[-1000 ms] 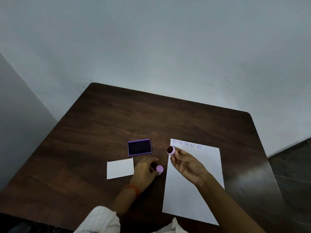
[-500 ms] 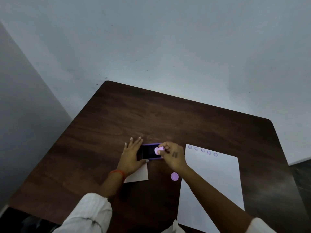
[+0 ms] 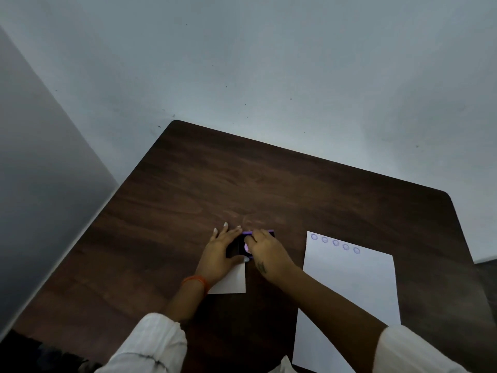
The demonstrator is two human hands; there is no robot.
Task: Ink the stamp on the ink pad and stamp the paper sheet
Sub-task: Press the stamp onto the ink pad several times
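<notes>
A purple-rimmed ink pad (image 3: 247,232) lies on the dark wooden table (image 3: 269,189), mostly covered by my hands. My right hand (image 3: 266,254) grips a small pink round stamp (image 3: 246,247) and holds it down on the pad's dark surface. My left hand (image 3: 219,250) lies flat with spread fingers against the pad's left side, thumb at its near edge. To the right lies a white paper sheet (image 3: 349,292) with a row of several purple round prints (image 3: 335,242) along its top edge.
A small white card (image 3: 232,282) lies under my left wrist, just near the pad. The table's far edge meets a pale wall (image 3: 269,76). A grey panel (image 3: 40,184) stands at the left. White sleeves cover both forearms at the bottom.
My right hand brought the stamp from above the sheet over to the ink pad and down onto it. My left hand let go of the pink cap and moved up beside the pad. The cap is no longer visible.
</notes>
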